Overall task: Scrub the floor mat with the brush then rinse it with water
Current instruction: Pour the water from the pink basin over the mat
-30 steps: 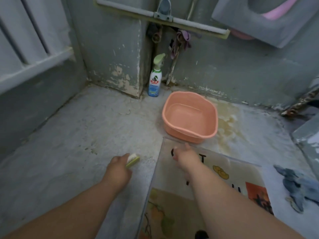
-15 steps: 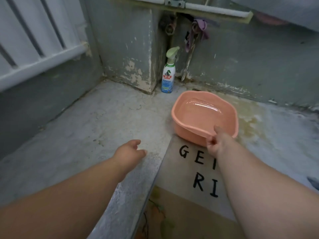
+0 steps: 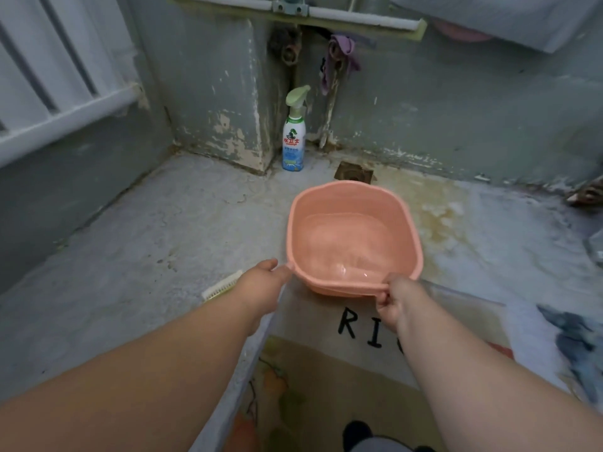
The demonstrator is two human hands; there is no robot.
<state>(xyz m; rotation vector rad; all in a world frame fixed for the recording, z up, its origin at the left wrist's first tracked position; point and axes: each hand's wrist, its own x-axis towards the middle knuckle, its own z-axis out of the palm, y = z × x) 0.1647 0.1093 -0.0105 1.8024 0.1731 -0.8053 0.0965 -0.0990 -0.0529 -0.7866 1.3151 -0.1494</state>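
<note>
left hand (image 3: 266, 283) moved onto basin (image 3: 403, 203) rim, gripping it | right hand (image 3: 393, 298) pinches near rim | brush (image 3: 222, 286) on floor (image 3: 146, 239), centre left | mat (image 3: 313, 324) lower centre

one pink basin (image 3: 326, 203), one floor mat (image 3: 310, 370), one brush (image 3: 222, 285), one spray bottle (image 3: 293, 138), one floor drain (image 3: 354, 172), one wall squeegee (image 3: 326, 14), one crumpled blue-grey cloth (image 3: 567, 334), and two hands: left hand (image 3: 261, 288), right hand (image 3: 396, 300).
</note>
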